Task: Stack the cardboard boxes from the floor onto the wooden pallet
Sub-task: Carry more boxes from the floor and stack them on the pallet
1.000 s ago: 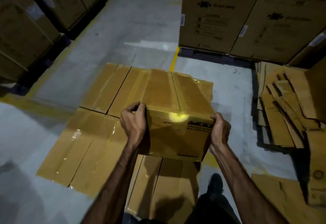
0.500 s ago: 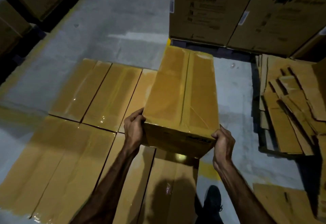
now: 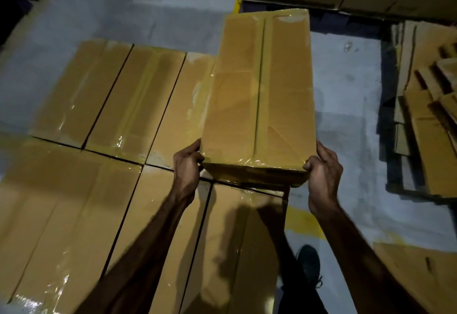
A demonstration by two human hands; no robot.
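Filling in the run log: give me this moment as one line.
left hand grips box corner | right hand grips opposite corner | taped cardboard box over stacked boxes | not yet released

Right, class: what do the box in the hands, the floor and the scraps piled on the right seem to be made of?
Held box: brown cardboard, glossy with clear tape or film; glare streaks and wrinkles show it.
Floor: probably concrete, grey, matt and mottled, with yellow painted marks.
Scrap pile: bare matt cardboard, flat torn pieces, no shine.
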